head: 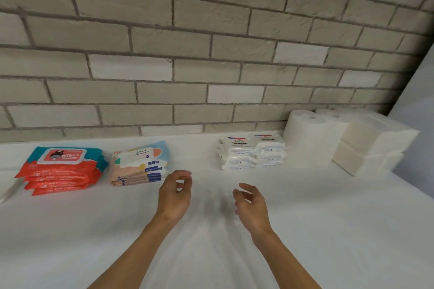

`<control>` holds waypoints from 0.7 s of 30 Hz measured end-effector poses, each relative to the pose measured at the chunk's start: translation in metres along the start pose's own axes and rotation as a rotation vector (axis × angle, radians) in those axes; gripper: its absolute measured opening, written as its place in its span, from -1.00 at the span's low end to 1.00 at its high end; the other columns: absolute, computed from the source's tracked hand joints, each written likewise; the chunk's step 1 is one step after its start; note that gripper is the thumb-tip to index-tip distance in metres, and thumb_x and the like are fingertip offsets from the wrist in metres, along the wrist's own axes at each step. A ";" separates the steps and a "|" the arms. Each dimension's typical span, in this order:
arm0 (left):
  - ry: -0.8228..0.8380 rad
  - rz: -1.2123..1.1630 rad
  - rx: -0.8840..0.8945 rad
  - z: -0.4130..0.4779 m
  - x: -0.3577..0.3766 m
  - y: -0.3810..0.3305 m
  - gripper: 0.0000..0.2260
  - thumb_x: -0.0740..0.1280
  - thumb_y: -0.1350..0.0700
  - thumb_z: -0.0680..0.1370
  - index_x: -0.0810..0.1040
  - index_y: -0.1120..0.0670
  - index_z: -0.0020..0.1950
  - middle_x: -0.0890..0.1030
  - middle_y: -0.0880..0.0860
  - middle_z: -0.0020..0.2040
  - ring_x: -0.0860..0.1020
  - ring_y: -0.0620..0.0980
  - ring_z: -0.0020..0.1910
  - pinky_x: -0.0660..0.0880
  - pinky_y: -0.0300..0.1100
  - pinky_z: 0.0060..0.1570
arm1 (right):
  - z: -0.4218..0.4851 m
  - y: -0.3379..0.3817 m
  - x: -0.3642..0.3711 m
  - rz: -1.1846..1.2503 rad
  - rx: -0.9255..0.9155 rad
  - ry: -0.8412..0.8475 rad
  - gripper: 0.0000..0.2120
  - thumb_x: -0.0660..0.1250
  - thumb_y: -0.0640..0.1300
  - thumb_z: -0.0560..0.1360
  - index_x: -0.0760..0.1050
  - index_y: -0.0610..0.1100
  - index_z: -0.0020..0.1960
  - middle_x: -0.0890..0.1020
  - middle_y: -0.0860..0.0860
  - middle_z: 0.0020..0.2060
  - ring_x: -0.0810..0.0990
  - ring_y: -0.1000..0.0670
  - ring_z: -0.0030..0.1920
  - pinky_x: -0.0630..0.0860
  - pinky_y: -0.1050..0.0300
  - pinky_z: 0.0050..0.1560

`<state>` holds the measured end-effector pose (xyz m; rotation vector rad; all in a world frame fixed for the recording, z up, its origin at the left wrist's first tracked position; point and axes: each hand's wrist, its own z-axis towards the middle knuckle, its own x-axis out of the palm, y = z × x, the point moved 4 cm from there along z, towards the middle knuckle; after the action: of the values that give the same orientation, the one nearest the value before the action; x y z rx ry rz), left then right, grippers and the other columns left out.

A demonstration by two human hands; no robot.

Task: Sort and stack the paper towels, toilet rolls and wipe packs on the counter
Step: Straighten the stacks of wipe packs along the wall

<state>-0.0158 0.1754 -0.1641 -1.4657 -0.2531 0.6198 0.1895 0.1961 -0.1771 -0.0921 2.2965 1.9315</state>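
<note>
On the white counter (211,241) a stack of red and teal wipe packs (61,170) lies at the left. Beside it sits a stack of pastel wipe packs (141,164). Two side-by-side stacks of small white wipe packs (252,151) stand right of centre. White paper rolls (310,134) stand upright against the wall at the right, with two stacked white paper towel blocks (373,145) beside them. My left hand (175,195) hovers just right of the pastel stack, fingers loosely curled, holding nothing. My right hand (250,204) hovers nearby, fingers apart, empty.
A grey brick wall (211,54) runs along the back of the counter. A pale side wall (418,112) closes the right end. A white object's edge (7,192) shows at the far left.
</note>
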 end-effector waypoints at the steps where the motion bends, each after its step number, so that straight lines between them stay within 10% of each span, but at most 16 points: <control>1: 0.009 0.009 -0.005 0.002 0.009 -0.002 -0.88 0.28 0.19 0.60 0.60 0.03 0.04 0.60 -0.03 0.06 0.53 -0.17 -0.15 0.39 -0.43 -0.24 | 0.007 0.000 -0.005 0.006 0.015 -0.001 -0.73 0.37 0.00 0.52 0.45 0.08 0.19 0.58 0.05 0.05 0.62 -0.02 0.02 0.58 -0.01 0.14; 15: 0.132 0.012 -0.227 0.064 0.138 -0.037 -0.52 0.29 -0.10 0.59 0.32 -0.02 0.48 0.38 0.10 0.46 0.42 0.09 0.38 0.38 -0.08 0.31 | 0.125 0.007 -0.051 0.148 0.253 0.145 -0.41 0.29 0.21 0.51 0.30 -0.06 0.43 0.50 -0.05 0.17 0.53 -0.08 0.13 0.50 -0.05 0.23; 21: 0.071 -0.021 -0.321 0.082 0.166 -0.036 -0.43 0.24 -0.12 0.61 0.16 0.00 0.57 0.32 0.10 0.51 0.35 0.12 0.44 0.31 -0.04 0.35 | 0.153 0.003 -0.048 0.178 0.256 0.213 -0.70 0.30 0.18 0.52 0.49 -0.03 0.07 0.53 -0.01 -0.03 0.55 -0.15 0.16 0.55 -0.06 0.15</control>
<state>0.0864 0.3337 -0.1540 -1.7872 -0.3229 0.5252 0.2471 0.3452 -0.1922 -0.0705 2.7592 1.7582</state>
